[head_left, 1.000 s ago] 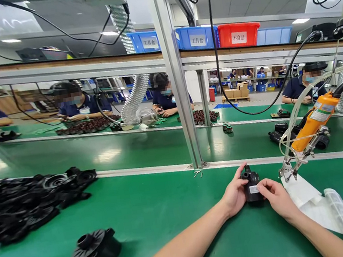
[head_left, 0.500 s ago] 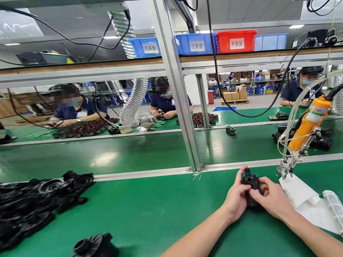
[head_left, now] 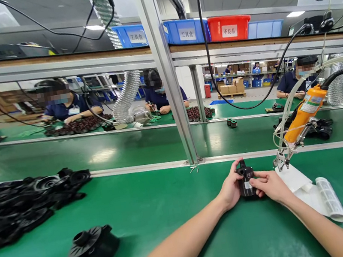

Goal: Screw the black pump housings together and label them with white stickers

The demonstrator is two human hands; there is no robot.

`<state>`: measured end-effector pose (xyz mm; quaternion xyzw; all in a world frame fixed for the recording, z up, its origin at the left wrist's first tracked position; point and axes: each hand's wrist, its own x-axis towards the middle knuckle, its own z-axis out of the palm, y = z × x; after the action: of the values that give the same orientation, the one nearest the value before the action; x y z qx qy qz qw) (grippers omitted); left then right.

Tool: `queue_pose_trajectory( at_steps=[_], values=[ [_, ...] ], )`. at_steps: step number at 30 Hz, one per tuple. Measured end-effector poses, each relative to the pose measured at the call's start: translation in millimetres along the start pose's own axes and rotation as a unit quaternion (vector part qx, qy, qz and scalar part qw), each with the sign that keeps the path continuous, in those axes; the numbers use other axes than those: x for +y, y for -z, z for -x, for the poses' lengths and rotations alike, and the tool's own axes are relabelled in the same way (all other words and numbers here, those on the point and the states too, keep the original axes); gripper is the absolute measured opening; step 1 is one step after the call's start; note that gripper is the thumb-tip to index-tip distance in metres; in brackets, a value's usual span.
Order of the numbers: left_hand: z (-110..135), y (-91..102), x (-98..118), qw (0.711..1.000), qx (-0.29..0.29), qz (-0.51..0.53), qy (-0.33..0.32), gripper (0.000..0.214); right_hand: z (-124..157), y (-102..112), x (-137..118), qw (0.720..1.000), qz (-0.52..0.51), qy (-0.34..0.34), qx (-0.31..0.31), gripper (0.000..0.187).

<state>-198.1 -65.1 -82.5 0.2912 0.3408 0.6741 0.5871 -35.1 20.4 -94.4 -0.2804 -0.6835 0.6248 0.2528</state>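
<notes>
Black housing (head_left: 249,193): upright between my two hands, toward the far side of the bench; whether its base touches the green top (head_left: 157,204), I cannot tell.
White label (head_left: 247,185): on the housing's front, facing me.
Left hand (head_left: 231,189): gripping the housing from its left side, a finger reaching up beside the top spout.
Right hand (head_left: 271,185): thumb on the front by the label's right edge, other fingers bent at the right side; touching, though I cannot tell whether they grip.
Label roll (head_left: 331,199): right of my right hand, partly unrolled, a loose white sheet (head_left: 294,177) running toward the driver.
Orange driver (head_left: 304,114): tilted, metal tip end over the loose sheet.
Second housing (head_left: 93,250): black, resting on the bench to my left, a spout aimed toward me.
Black parts (head_left: 18,209): heaped at far left.
Screws (head_left: 194,169): a few, small, pale, near the foot of the metal post (head_left: 168,77).
Across the line: seated co-workers in dark shirts, reddish-brown parts (head_left: 75,125) piled before one.
Shelf above: blue bins (head_left: 187,31) and a red bin (head_left: 230,28).
</notes>
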Motion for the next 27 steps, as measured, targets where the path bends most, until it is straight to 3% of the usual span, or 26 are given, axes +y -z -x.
queue_pose_trajectory(
  at_steps=[9, 20, 27],
  values=[
    [-1, 2.2, 2, 1.0, -0.009, 0.017, 0.011, 0.077, 7, 5, -13, 0.998, -0.047, -0.032, -0.023, 0.074],
    [1, -4.5, 1, 1.0, 0.002, -0.018, -0.011, 0.08, 10, -11, -13, 0.992, -0.077, -0.076, 0.058, 0.058],
    [1, -1.8, 5, 1.0, -0.003, 0.0, 0.013, 0.075, 7, 4, -9, 0.99, -0.096, -0.103, 0.004, 0.066]
  ],
)
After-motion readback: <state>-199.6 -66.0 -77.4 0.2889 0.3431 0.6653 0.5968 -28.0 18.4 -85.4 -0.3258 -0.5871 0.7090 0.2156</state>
